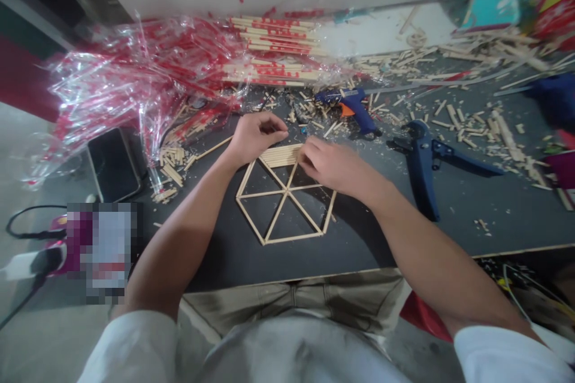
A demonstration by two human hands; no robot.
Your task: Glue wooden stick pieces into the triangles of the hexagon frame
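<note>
A six-sided frame of thin wooden sticks lies flat on the dark table, its spokes meeting in the middle. Sticks laid side by side fill part of its far section. My left hand is at the frame's far left corner, fingers curled with thumb and fingertips close together; what they hold, if anything, is too small to make out. My right hand rests at the right end of the filled section, fingers bent down onto the sticks and partly hiding them.
Beyond the hands are a blue glue gun, stick scraps and bundled sticks in red-printed plastic wrap. A blue cutter lies at right, a phone at left. The dark table's near edge runs before my body.
</note>
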